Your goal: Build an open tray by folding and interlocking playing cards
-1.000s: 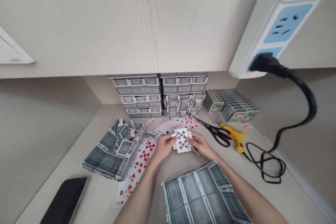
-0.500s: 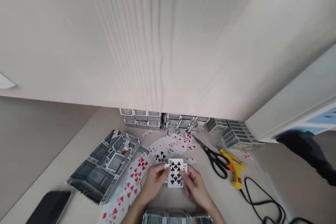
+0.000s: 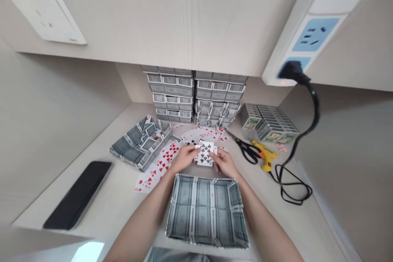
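Observation:
Both my hands hold a small group of playing cards (image 3: 205,154) above the desk, with a ten of clubs facing up in front and other cards crosswise behind it. My left hand (image 3: 185,158) pinches the left side, and my right hand (image 3: 225,162) grips the right side. Between my forearms sits an open tray made of playing cards (image 3: 204,208), grey card backs showing. Beyond my hands lie loose face-up cards (image 3: 192,136). A line of heart cards (image 3: 159,163) fans down to the left, beside another card tray (image 3: 139,147) with loose pieces in it.
Black scissors (image 3: 248,150) and a yellow glue gun (image 3: 266,154) lie to the right, its cord (image 3: 294,190) looping up to a power strip (image 3: 310,37). Stacked card trays (image 3: 196,94) and boxed card decks (image 3: 270,123) stand at the back. A phone (image 3: 78,196) lies left.
The camera view has tilted downward, bringing the near tray, the power strip and the tray stacks into fuller sight. My hands still hold the cards in much the same way.

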`<act>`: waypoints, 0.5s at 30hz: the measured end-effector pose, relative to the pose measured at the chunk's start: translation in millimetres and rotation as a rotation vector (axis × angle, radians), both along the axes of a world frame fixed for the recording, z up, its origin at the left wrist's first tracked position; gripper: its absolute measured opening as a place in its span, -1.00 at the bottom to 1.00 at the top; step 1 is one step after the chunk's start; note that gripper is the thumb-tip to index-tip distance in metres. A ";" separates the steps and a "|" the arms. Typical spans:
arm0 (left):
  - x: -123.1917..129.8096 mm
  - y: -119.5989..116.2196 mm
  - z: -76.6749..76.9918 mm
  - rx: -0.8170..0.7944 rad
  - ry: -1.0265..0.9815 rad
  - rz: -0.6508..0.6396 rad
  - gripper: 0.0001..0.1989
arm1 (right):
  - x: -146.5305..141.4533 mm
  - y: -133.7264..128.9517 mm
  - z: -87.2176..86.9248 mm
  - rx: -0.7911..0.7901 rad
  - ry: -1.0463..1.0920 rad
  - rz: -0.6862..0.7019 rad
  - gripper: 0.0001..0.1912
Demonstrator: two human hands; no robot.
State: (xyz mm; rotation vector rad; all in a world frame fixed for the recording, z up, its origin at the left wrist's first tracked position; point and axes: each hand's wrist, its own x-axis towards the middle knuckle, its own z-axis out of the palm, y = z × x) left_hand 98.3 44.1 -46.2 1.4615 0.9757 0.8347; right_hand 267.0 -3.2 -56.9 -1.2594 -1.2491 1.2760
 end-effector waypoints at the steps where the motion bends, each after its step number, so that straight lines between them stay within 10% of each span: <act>1: 0.5 0.7 -1.0 -0.006 -0.013 -0.001 -0.69 | 0.5 0.9 -0.4 0.008 0.010 0.005 -0.63; 15: 0.1 8.6 2.1 -0.024 -0.001 -0.071 -0.65 | 6.3 4.2 -1.1 0.058 0.069 0.042 -0.66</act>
